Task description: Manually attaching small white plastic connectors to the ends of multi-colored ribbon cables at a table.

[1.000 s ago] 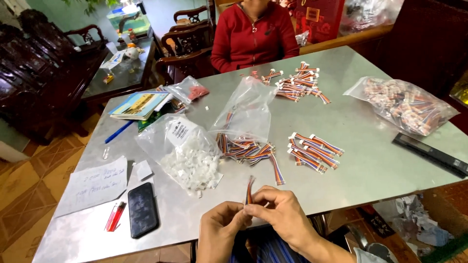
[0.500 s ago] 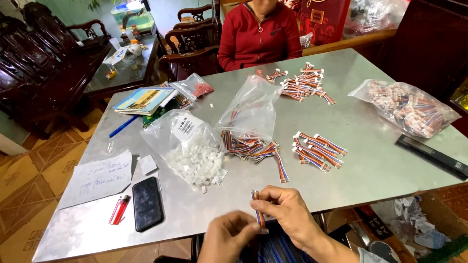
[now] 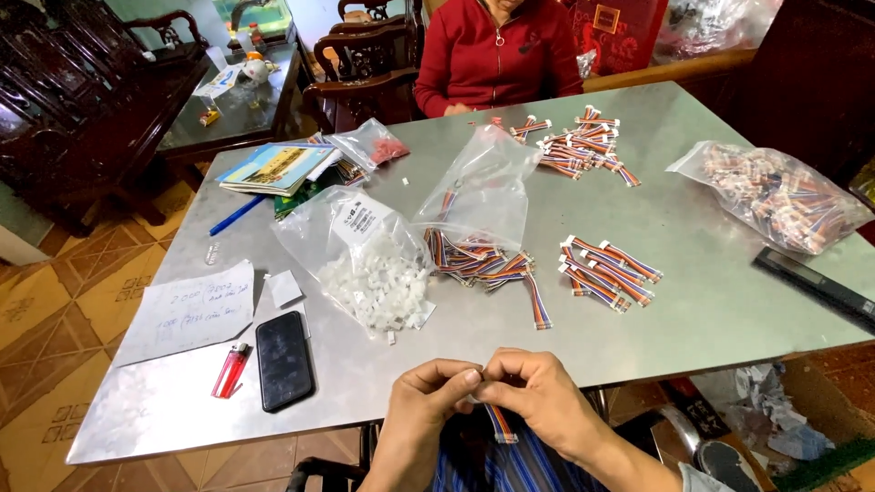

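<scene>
Both hands, left hand and right hand, pinch a striped ribbon cable near the desk edge.

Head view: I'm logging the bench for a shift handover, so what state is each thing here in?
Left hand: pinching the ribbon cable's top end.
Right hand: pinching the same end.
Ribbon cable: held, hanging below the table edge.
Bag of white connectors: open, lying flat.
Clear bag of cables: open, cables spilling out.
Far bag: full, lying flat.
Phone: screen dark.
Lighter: lying flat.
</scene>
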